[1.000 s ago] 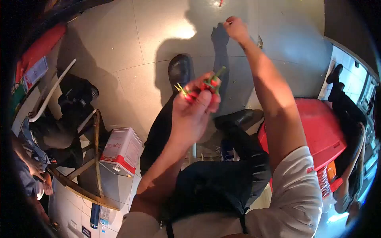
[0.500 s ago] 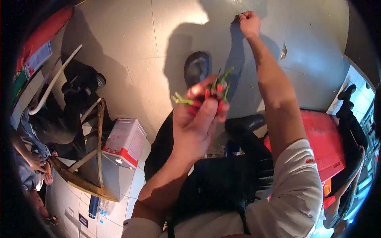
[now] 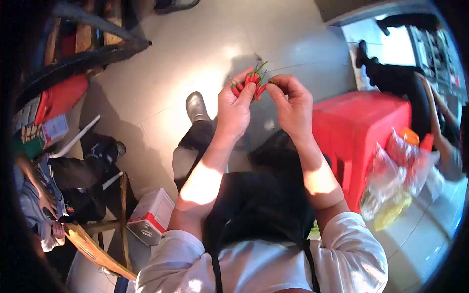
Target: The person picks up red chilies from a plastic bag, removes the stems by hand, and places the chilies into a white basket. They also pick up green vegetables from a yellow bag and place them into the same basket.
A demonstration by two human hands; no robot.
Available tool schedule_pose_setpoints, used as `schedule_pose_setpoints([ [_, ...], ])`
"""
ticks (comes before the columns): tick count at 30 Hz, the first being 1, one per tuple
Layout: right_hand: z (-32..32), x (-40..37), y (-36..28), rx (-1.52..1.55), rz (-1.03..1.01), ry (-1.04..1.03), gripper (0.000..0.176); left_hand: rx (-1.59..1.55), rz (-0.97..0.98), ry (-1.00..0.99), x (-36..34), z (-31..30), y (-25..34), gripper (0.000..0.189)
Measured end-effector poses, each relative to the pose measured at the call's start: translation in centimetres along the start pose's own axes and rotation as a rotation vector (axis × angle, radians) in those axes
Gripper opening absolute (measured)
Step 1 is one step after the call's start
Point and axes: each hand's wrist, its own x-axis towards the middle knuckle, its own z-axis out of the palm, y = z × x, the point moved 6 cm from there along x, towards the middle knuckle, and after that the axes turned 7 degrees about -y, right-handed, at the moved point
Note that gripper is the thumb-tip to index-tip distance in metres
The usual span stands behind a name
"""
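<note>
So the red chillies (image 3: pixel 252 78) are bunched up in the left hand (image 3: pixel 234 110), out in front of the person's body above the floor (image 3: pixel 161 93), with green stems poking out past the thumb. The left fingers are clamped around that bunch, same as half a second ago, but the big change is the right hand (image 3: pixel 295 105): it was way out over the floor, and now it's back right next to the chillies. Its thumb and index fingertips are pinched together by the right edge of the bunch, though I honestly can't tell if there's anything between them. Below the hands there's a black apron (image 3: pixel 259 205), and a shoe (image 3: pixel 196 107) sits beyond the left forearm, now catching bright light where it looked dark before. The whole view has swung too, so more of the big red boxy thing (image 3: pixel 361 117) shows on the right, plus some plastic bags (image 3: pixel 386 176) beside it that were mostly hidden. Over on the left, the white and red tin (image 3: pixel 152 215) is still near the curved wooden piece (image 3: pixel 97 249), and another person's hand (image 3: pixel 46 202) is at the far left edge. A dark metal frame (image 3: pixel 97 53) has come into view up top left.
</note>
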Motion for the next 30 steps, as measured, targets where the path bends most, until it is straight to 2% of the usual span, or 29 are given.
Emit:
schedule_pose_setpoints([
  [3,-4.4,-6.4,-2.9,0.055,0.021,0.104,0.012,-0.117,-0.001,-0.032,-6.1,5.6,0.3,0.03],
  [4,-5.3,-8.6,-3.8,0.051,0.001,0.136,0.012,-0.069,-0.003,-0.032,-8.3,6.8,0.4,0.026],
  [6,-6.9,-12.9,-4.9,0.047,-0.048,0.204,0.012,0.0,0.052,-0.196,-12.6,9.2,1.5,0.026],
  [7,-7.0,-14.6,-5.3,0.133,-0.065,0.171,0.013,0.037,0.077,-0.279,-14.5,10.3,1.7,0.026],
  [8,-7.5,-16.4,-5.7,0.146,-0.086,0.189,0.013,-0.012,0.094,-0.232,-15.6,9.8,0.0,0.026],
  [9,-7.9,-18.2,-6.5,0.16,-0.101,0.206,0.012,-0.004,0.051,-0.22,-17.5,10.3,0.1,0.027],
  [12,-8.8,-22.6,-8.7,0.214,-0.097,0.179,0.014,0.076,0.113,-0.17,-21.8,11.9,1.3,0.03],
  [17,-10.2,-26.4,-11.4,0.019,-0.176,0.202,0.016,0.307,0.181,-0.151,-25.7,12.6,3.4,0.031],
  [18,-10.1,-26.6,-11.8,0.052,-0.231,0.208,0.017,0.308,0.202,-0.156,-26.0,12.7,3.7,0.031],
  [21,-9.8,-26.7,-12.1,-0.022,-0.189,0.135,0.016,0.356,0.25,-0.146,-26.3,12.4,4.1,0.031],
  [24,-9.1,-26.2,-12.2,0.04,-0.258,0.186,0.016,0.458,0.262,-0.135,-26.2,12.3,4.8,0.03],
  [27,-8.8,-24.6,-10.1,0.484,-0.098,0.04,0.022,0.404,0.246,-0.186,-25.6,12.6,5.5,0.03],
  [30,-7.7,-23.5,-9.1,1.131,0.086,-0.262,0.028,0.242,0.172,-0.261,-25.2,12.7,5.6,0.03],
])
